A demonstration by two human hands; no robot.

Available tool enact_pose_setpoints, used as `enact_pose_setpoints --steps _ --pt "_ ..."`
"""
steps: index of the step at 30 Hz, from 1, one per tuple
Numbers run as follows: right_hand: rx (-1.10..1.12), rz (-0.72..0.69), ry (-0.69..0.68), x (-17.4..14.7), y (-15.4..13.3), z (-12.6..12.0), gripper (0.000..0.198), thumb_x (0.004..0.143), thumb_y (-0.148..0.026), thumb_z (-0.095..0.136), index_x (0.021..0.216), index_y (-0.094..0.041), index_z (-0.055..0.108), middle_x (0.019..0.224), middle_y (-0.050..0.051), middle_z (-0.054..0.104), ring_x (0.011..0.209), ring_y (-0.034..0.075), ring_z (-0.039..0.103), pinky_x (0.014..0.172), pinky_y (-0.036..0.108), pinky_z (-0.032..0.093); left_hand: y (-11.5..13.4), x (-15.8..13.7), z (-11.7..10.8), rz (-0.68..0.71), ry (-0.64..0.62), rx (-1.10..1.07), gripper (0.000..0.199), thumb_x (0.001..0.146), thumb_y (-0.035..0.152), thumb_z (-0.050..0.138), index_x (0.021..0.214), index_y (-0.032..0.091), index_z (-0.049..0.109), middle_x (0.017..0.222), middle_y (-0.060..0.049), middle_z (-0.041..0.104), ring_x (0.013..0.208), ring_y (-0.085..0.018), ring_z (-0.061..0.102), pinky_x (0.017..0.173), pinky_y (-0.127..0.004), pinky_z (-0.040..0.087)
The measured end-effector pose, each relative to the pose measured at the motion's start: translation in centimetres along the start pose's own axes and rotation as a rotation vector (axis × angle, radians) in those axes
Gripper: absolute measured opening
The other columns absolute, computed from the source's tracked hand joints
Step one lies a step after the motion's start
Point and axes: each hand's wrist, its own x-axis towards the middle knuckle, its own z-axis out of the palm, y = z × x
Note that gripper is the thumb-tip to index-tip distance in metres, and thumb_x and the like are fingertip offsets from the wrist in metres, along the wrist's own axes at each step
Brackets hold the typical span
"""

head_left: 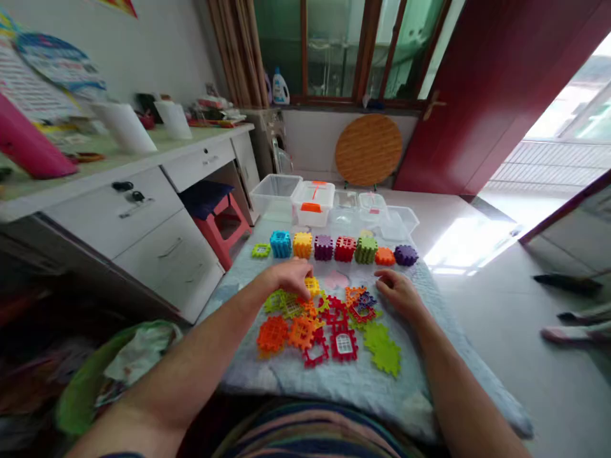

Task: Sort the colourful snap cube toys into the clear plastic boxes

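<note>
My left hand is over the middle of the table, its thumb and fingers closed around a yellow toothed building panel. Beneath and around it lie loose panels: a lime lattice one, an orange stack, an orange frame and a red window panel. My right hand rests at the right of the pile, fingers apart and holding nothing. Nearest to it are a small dark purple panel and an orange frame. Solid lime panels lie closer to me.
Behind the pile stands a row of sorted stacks, including blue, yellow, red, green and purple. Clear plastic boxes line the table's far end. A red stool and drawers are at left.
</note>
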Motion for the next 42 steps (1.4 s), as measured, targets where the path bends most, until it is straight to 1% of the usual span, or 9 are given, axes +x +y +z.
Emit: enact_pose_setpoints --steps 4,7,9,11,14,22,27,33,42 --pt "-0.043 -0.023 0.013 0.0 0.0 0.0 0.035 0.077 -0.039 0.051 0.098 -0.014 0.066 0.063 -0.001 0.056 0.057 0.015 0.05 0.059 0.029 0.039 -1.1 -0.9 -1.3 0.015 0.25 -0.066 0.046 0.065 0.037 0.07 0.105 0.016 0.062 0.106 -0.008 0.063 0.101 -0.024 0.055 0.09 -0.032 0.043" --pt "-0.047 -0.03 0.013 0.0 0.2 0.1 0.034 0.079 -0.038 0.051 0.097 -0.015 0.066 0.063 -0.001 0.056 0.057 0.014 0.05 0.058 0.029 0.039 -2.7 -0.9 -3.3 0.006 0.452 -0.105 0.045 0.064 0.033 0.07 0.105 0.017 0.061 0.109 -0.009 0.061 0.105 -0.026 0.054 0.094 -0.035 0.042" --pt "-0.046 -0.032 0.013 0.1 0.4 0.2 0.033 0.079 -0.038 0.05 0.097 -0.015 0.066 0.063 -0.001 0.056 0.057 0.015 0.051 0.058 0.029 0.039 -4.1 -0.4 -4.8 -0.004 0.509 -0.11 0.046 0.063 0.031 0.071 0.106 0.016 0.061 0.109 -0.01 0.061 0.103 -0.026 0.054 0.094 -0.036 0.042" --pt "-0.044 -0.033 0.01 0.0 0.5 0.3 0.033 0.079 -0.038 0.05 0.098 -0.015 0.065 0.064 -0.001 0.056 0.057 0.015 0.051 0.059 0.029 0.039 -5.3 0.5 -5.9 0.001 0.503 -0.105 0.045 0.063 0.028 0.07 0.105 0.016 0.061 0.108 -0.01 0.061 0.101 -0.026 0.054 0.092 -0.037 0.043" --pt "-0.038 -0.034 0.004 0.0 0.7 0.3 0.033 0.08 -0.037 0.049 0.099 -0.015 0.064 0.064 -0.001 0.056 0.058 0.015 0.051 0.06 0.029 0.04 -6.7 2.1 -6.8 0.029 0.442 -0.077 0.044 0.063 0.023 0.069 0.106 0.015 0.063 0.107 -0.011 0.061 0.099 -0.026 0.054 0.09 -0.037 0.043" --pt "-0.034 -0.018 -0.009 0.0 0.8 0.2 0.032 0.081 -0.037 0.049 0.1 -0.016 0.064 0.064 -0.002 0.054 0.058 0.014 0.051 0.06 0.029 0.04 -8.4 4.6 -6.7 0.013 0.277 -0.142 0.047 0.06 0.02 0.068 0.107 0.015 0.063 0.106 -0.008 0.063 0.095 -0.023 0.057 0.084 -0.031 0.045" --pt "-0.038 -0.018 0.0 0.0 0.8 0.3 0.031 0.081 -0.036 0.05 0.099 -0.016 0.064 0.064 -0.003 0.054 0.059 0.014 0.051 0.061 0.029 0.039 -8.2 4.6 -6.6 -0.009 0.252 -0.137 0.053 0.058 0.022 0.07 0.11 0.015 0.064 0.109 -0.01 0.062 0.101 -0.027 0.056 0.087 -0.034 0.044" --pt "-0.022 -0.016 0.006 0.0 0.8 0.3 0.031 0.08 -0.036 0.051 0.099 -0.016 0.065 0.063 -0.003 0.054 0.058 0.014 0.05 0.059 0.028 0.038 -7.2 4.5 -6.5 -0.045 0.213 -0.039 0.058 0.058 0.03 0.074 0.113 0.013 0.063 0.116 -0.013 0.06 0.11 -0.031 0.053 0.096 -0.037 0.041" --pt "-0.04 -0.02 0.01 -0.1 0.5 0.2 0.03 0.08 -0.035 0.051 0.099 -0.016 0.065 0.064 -0.002 0.055 0.058 0.014 0.051 0.06 0.028 0.039 -7.9 5.2 -6.2 -0.033 0.192 -0.07 0.049 0.06 0.022 0.07 0.108 0.014 0.064 0.106 -0.008 0.065 0.097 -0.025 0.058 0.087 -0.032 0.045"
